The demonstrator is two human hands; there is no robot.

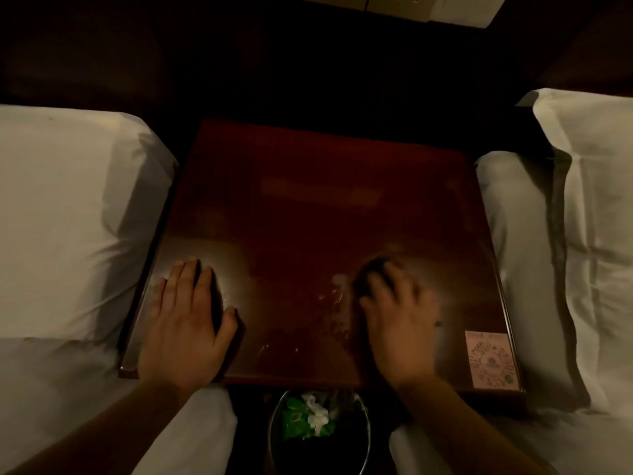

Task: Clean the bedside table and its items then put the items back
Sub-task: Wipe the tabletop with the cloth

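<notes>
Nearest me, a bin [272,431] with green and white litter sits below the table's front edge. On my feed the bedside table [325,207] stands between two white beds, smeared and damp-looking in front. Left hand [186,323] lies flat, fingers straight, near the front left corner. Right hand [397,323] is blurred over a dark patch; I cannot tell its grip. A sticker [488,359] marks the front right corner.

Dim warm light, sheen on bedside table [308,207] — right hand [397,323] blurred

No legible text on sticker [489,359]
</notes>
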